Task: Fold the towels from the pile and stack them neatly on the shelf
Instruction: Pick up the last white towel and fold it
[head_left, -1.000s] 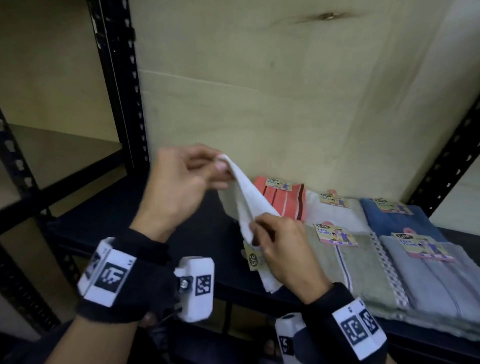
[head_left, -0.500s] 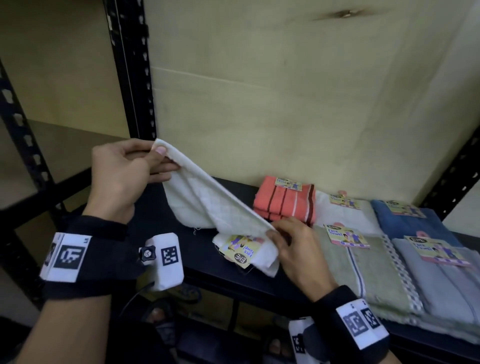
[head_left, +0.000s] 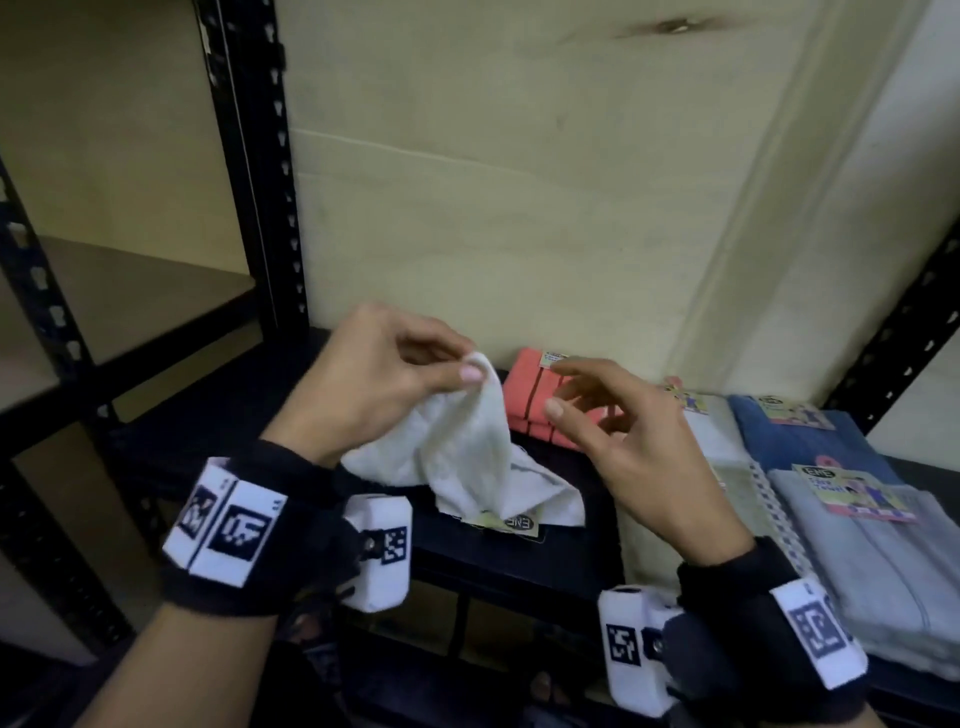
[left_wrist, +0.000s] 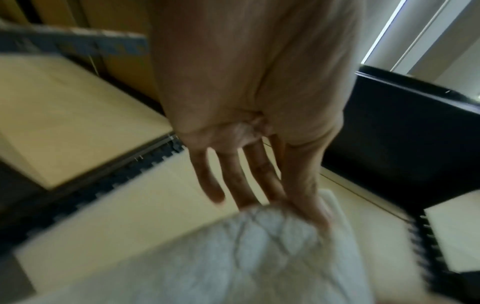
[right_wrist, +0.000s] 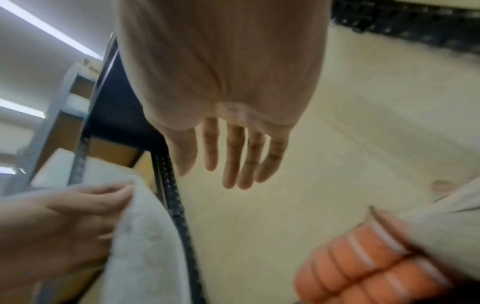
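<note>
Above the front of the black shelf (head_left: 550, 551), the left hand (head_left: 379, 379) pinches a top edge of the white towel (head_left: 467, 457) between thumb and fingertips, the cloth drooping onto the shelf with its label at the bottom, while the right hand (head_left: 618, 441) hovers just beside it, fingers loosely spread and holding nothing. The fold looks barely begun; next the right hand likely needs a matching corner. Folded towels lie alongside, a coral towel (head_left: 540, 400) nearest.

A shop stockroom or storage area, by the look; black slotted-steel shelving (head_left: 249, 171) backed by pale plywood (head_left: 519, 182); folded towels (head_left: 857, 561) still bearing printed retail tags (head_left: 852, 493) lie on its dark shelf.
</note>
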